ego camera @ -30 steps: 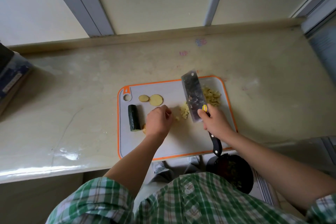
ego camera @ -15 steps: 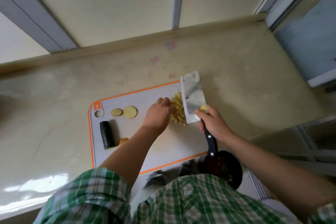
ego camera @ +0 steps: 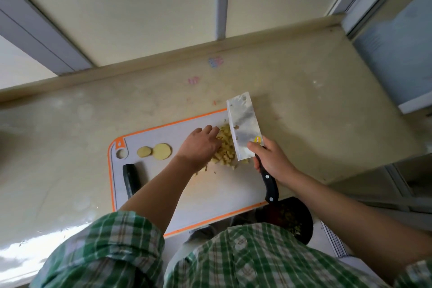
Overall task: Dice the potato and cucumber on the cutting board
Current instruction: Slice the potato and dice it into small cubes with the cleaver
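Pale yellow potato dice (ego camera: pixel 225 152) sit in one heap at the far right of the cutting board (ego camera: pixel 168 208), pressed between your two hands. Your left grip (ego camera: pixel 198 147) lies on the heap's left side, fingers loosely extended and closed round nothing, touching the cubes. Your right grip (ego camera: pixel 273 161) is wrapped round the black handle of the cleaver (ego camera: pixel 243 128), whose broad blade is tilted up against the right side of the heap, its tip reaching past the board's far edge over the bench (ego camera: pixel 70 138).

By my reading you are well into the potato but not through it — two round potato slices (ego camera: pixel 161 151) lie flat and uncut near the board's far left corner, just beside each other and close to the hanging hole. The cucumber (ego camera: pixel 131 179) looks untouched as far as dicing goes: one dark green piece lies near the left edge, partly behind your left forearm, well apart from the heap. So the cucumber half of the job is all ahead, plus those slices.

The count, as far as shows: one heap of dice, two slices, one cucumber piece, one cleaver, one board. One dark bowl (ego camera: pixel 300 220) sits below the bench's near edge, by your right forearm, with pale bits inside — I cannot tell what they are.
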Available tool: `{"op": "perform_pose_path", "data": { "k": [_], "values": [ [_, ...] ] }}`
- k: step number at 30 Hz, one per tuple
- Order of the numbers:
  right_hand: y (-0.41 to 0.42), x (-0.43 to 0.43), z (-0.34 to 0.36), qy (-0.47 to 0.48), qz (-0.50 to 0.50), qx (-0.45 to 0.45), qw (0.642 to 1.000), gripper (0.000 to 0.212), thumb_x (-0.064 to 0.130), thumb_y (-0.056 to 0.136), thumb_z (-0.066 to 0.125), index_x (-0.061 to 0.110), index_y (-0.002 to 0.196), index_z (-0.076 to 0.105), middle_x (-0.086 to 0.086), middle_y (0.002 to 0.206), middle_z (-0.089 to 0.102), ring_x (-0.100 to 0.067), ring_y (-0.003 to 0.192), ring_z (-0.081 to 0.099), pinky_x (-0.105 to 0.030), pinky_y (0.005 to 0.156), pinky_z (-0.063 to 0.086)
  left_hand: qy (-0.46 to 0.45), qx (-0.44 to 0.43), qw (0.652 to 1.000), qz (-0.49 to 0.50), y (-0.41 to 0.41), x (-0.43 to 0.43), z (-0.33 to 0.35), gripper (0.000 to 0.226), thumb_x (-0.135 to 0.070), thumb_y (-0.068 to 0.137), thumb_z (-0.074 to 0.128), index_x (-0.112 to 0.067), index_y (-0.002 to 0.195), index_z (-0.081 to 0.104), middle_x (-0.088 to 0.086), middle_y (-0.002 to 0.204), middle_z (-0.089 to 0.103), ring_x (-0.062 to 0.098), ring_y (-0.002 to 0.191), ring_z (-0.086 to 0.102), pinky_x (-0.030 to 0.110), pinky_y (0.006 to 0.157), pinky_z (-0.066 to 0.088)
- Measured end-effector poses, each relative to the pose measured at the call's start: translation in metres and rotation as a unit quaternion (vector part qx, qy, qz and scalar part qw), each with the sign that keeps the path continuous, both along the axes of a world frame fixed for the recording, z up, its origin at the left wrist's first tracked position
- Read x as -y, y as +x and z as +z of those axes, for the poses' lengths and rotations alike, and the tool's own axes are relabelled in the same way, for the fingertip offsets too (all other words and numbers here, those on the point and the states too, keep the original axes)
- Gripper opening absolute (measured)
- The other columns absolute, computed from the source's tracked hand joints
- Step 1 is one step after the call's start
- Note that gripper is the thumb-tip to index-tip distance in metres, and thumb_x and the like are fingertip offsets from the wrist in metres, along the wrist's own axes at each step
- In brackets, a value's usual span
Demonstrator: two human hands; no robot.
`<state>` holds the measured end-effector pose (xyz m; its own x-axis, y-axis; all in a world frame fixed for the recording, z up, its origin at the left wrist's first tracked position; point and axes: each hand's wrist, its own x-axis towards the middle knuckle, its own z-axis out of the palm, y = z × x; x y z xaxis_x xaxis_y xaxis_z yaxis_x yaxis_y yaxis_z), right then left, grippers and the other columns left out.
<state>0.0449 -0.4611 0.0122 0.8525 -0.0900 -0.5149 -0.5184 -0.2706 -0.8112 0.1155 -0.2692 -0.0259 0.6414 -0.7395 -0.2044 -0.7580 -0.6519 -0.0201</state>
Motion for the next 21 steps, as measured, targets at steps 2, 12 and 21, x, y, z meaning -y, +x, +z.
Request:
{"op": "perform_pose_path", "data": {
  "k": [2, 12, 21],
  "values": [
    [0.0, 0.001, 0.003, 0.003, -0.008, 0.005, 1.0, 0.019, 0.017, 0.097, 0.049, 0.01, 0.08, 0.051, -0.009, 0.051, 0.049, -0.014, 0.041, 0.045, -0.022, 0.047, 0.041, -0.021, -0.007, 1.0, 0.018, -0.003, -0.003, -0.006, 0.024, -0.016, 0.06, 0.081, -0.016, 0.08, 0.068, 0.008, 0.089, 0.056, 0.026, 0.077, 0.054, 0.031, 0.058, 0.041],
    [-0.003, 0.005, 0.005, 0.014, -0.028, 0.007, 0.999, 0.022, 0.019, 0.097, 0.049, 0.004, 0.081, 0.05, -0.012, 0.053, 0.05, -0.013, 0.041, 0.047, -0.015, 0.047, 0.041, -0.312, -0.207, 0.865, 0.335, 0.004, 0.001, 0.003, 0.007, -0.014, 0.096, 0.045, -0.009, 0.093, 0.041, 0.011, 0.081, 0.056, 0.028, 0.072, 0.049, 0.036, 0.062, 0.032],
    [-0.004, 0.009, 0.005, 0.008, -0.024, -0.011, 1.0, 0.026, 0.022, 0.097, 0.05, 0.011, 0.073, 0.044, -0.009, 0.053, 0.051, -0.013, 0.043, 0.047, -0.017, 0.049, 0.041, -0.083, -0.055, 0.99, 0.099, 0.014, 0.026, -0.006, 0.037, 0.0, 0.084, 0.048, -0.01, 0.119, 0.052, 0.011, 0.103, 0.053, 0.027, 0.094, 0.044, 0.03, 0.069, 0.027]
  ]
}}
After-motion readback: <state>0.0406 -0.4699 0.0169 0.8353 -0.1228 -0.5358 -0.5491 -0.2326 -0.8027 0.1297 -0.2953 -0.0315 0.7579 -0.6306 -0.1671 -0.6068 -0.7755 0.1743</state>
